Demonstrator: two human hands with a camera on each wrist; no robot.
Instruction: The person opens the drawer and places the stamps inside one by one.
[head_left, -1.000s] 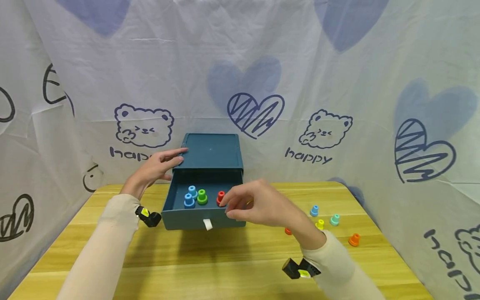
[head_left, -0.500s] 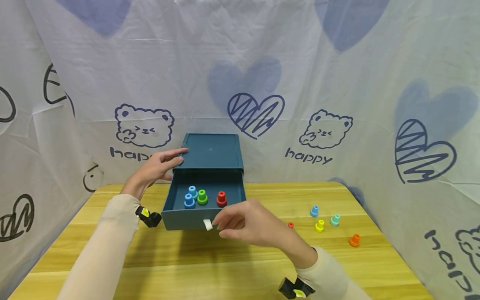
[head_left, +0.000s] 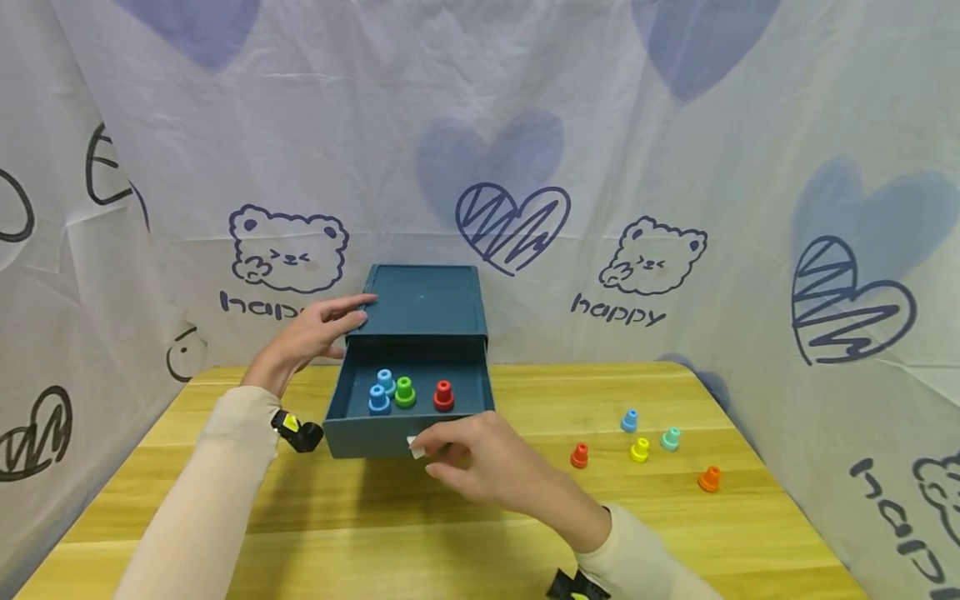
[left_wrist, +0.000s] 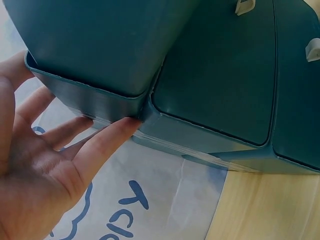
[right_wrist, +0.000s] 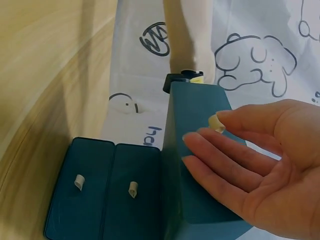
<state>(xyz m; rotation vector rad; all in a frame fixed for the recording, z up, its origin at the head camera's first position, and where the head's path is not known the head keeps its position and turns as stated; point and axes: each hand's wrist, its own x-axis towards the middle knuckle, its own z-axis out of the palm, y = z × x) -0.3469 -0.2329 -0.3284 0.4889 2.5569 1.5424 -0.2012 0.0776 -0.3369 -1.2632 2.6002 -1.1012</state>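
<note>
- A wood-grained desk [head_left: 337,533] is spreading out before you, your pale sleeves [head_left: 210,475] reaching over it.
- Your right hand [head_left: 483,458] is hovering at the drawer front, its fingers loosely bent and reaching the white tab [head_left: 415,452]; you can't tell whether they're pinching it.
- The pulled-out drawer [head_left: 360,440] is holding two blue pegs [head_left: 378,402] at the left, a green peg [head_left: 405,393] beside them, and a red peg [head_left: 443,397] farther right.
- Right of the drawer, five loose pegs are standing on the desk: orange peg [head_left: 709,479] nearest you, then a second red peg [head_left: 579,455], a yellow peg [head_left: 639,450], a mint peg [head_left: 671,439] and a light-blue peg [head_left: 629,421].
- Your left hand [head_left: 309,337] is touching the left side of the dark teal cabinet [head_left: 422,300], its fingers spread and grasping nothing.
- Two shut drawers [right_wrist: 86,210] are showing their own tabs in the right wrist view.
- Behind it all, a white cloth [head_left: 397,167] is hanging, printed with hearts, bears and "happy".
</note>
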